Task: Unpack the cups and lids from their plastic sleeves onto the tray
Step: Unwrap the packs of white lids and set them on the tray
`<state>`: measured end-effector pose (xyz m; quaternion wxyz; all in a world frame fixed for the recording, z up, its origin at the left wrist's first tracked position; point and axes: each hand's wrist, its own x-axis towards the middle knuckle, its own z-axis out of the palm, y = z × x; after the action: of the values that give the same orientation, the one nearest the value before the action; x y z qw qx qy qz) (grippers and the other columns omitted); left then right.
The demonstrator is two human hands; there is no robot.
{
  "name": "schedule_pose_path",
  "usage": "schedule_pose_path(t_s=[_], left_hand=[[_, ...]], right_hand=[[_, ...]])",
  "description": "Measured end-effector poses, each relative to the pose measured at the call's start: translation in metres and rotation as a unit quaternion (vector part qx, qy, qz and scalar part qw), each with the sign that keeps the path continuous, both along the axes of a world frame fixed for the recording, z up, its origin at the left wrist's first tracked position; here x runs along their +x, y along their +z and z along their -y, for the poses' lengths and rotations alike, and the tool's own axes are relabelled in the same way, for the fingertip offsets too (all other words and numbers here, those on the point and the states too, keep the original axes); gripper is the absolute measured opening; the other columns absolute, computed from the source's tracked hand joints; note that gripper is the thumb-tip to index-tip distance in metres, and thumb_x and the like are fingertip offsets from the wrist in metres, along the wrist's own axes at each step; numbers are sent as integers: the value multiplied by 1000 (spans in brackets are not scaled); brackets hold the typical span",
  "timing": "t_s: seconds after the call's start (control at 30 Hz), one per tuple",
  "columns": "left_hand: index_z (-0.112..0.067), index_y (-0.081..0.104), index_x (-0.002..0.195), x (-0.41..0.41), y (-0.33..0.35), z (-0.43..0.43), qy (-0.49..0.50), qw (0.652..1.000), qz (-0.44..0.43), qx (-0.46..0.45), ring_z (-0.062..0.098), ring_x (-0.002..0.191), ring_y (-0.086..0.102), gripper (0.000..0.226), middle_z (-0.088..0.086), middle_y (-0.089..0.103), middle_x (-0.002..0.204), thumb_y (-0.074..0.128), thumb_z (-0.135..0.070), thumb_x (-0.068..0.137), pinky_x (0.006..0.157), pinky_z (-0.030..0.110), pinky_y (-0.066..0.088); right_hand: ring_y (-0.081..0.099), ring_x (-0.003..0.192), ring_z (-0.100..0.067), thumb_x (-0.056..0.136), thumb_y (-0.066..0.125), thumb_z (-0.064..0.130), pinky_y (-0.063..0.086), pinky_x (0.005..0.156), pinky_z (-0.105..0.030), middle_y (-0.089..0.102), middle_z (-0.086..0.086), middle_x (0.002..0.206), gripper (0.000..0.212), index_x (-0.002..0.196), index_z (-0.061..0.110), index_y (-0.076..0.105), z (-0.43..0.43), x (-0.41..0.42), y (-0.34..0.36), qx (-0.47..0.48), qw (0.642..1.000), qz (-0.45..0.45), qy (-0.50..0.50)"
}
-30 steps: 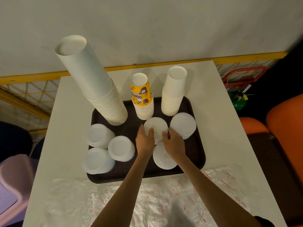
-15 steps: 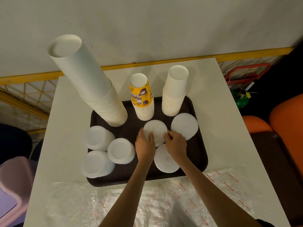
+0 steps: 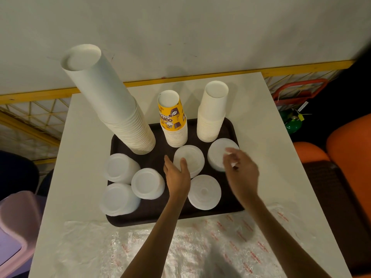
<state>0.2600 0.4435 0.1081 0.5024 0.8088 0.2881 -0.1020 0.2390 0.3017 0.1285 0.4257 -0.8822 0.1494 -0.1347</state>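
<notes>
A dark brown tray [image 3: 233, 128] on a white table holds three upside-down cup stacks: a tall white one [image 3: 112, 101], a yellow-topped one [image 3: 173, 119] and a shorter white one [image 3: 212, 113]. Several stacks of white lids stand in front of them. My left hand [image 3: 176, 173] rests against the left side of the middle lid stack [image 3: 190, 159], thumb on its top. My right hand [image 3: 241, 169] hovers with loosely curled fingers over the right lid stack [image 3: 217, 152], holding nothing I can see. Another lid stack [image 3: 204, 192] sits between my wrists.
Three more lid stacks [image 3: 120, 167] stand at the tray's left. Empty clear plastic sleeves [image 3: 180, 247] with red print lie across the table's near edge. An orange seat [image 3: 349, 149] is to the right, a pink bin [image 3: 14, 227] to the left.
My right hand has let go of the middle lid stack and moved right, above the right lid stack. My left hand stays on the middle stack.
</notes>
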Motion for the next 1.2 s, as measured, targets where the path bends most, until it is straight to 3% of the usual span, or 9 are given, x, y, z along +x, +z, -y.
schedule_pose_path(t_s=[0.1,0.17,0.27,0.57,0.83,1.0,1.2], left_hand=[[-16,8,152,-5,2,1,10,999,-17,-29,30,142,25,66,9,17,158,41,-38,99,111,43,30],[-16,7,152,-7,1,2,14,998,-33,-47,31,142,26,67,9,17,157,41,-40,99,110,44,31],[-16,7,152,-8,2,4,28,995,-54,-76,32,142,25,67,10,18,157,42,-39,99,111,45,30],[-13,11,151,-1,2,2,34,993,-71,-86,32,140,29,63,12,22,155,44,-30,100,109,43,33],[-13,16,149,3,3,0,41,993,-80,-71,33,134,37,59,13,29,150,45,-29,99,103,44,40],[-12,4,151,1,8,2,50,993,-85,-70,34,142,24,69,13,16,157,43,-35,100,110,45,30],[-12,-3,152,4,19,9,15,999,-33,11,31,147,7,77,9,0,160,46,-39,98,116,46,20]], right_hand=[[53,109,-16,89,63,33,41,87,-25,56,-6,122,48,132,15,50,29,25,-6,47,995,-69,-46],[43,127,-21,90,61,38,37,99,-32,43,-8,140,61,142,18,37,39,38,-14,78,988,-131,-22],[35,136,-24,92,57,38,32,107,-38,34,-8,150,66,148,20,27,43,47,-23,113,978,-175,21],[43,129,-26,93,58,18,34,105,-32,47,-10,141,51,140,8,40,27,37,-35,107,972,-196,76],[43,127,-26,93,57,17,36,100,-29,46,-11,140,50,140,9,39,14,30,-37,113,971,-201,70],[44,126,-27,94,56,19,38,100,-31,47,-11,139,50,139,9,40,13,26,-39,107,970,-204,78],[45,124,-26,93,58,20,37,94,-26,47,-11,138,51,139,9,39,13,25,-38,110,968,-212,81]])
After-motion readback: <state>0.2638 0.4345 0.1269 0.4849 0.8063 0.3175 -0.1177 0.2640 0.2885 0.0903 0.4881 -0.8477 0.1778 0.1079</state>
